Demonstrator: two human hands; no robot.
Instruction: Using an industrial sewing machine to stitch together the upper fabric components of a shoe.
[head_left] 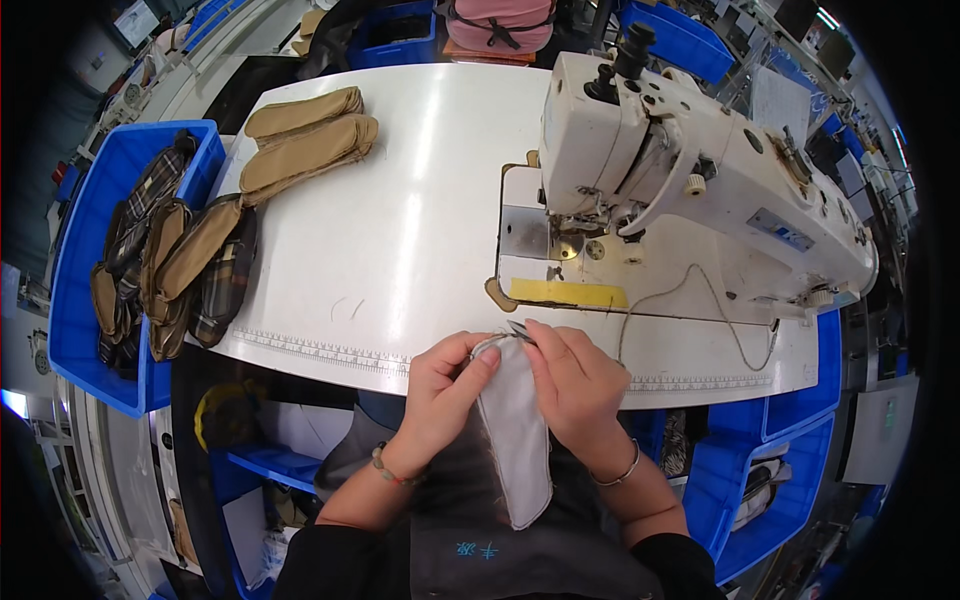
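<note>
Just off the table's near edge, a long white fabric piece (518, 430) with a stitched rim hangs down over my lap. My left hand (440, 385) pinches its upper end between thumb and fingers. Small thread snips (519, 330) are in my right hand (580, 385), closed around them. Their dark metal tips are at the top edge of the fabric, near my left fingertips; most of the snips is hidden in the hand. Whether a thread lies between the blades is too small to tell.
A white sewing machine (690, 170) stands at the right of the white table (420, 220). A yellow strip (568, 293) and a loose cord (735, 330) lie before it. Tan fabric pieces (310, 150) are stacked far left, beside a blue bin (85, 300) of plaid and tan pieces.
</note>
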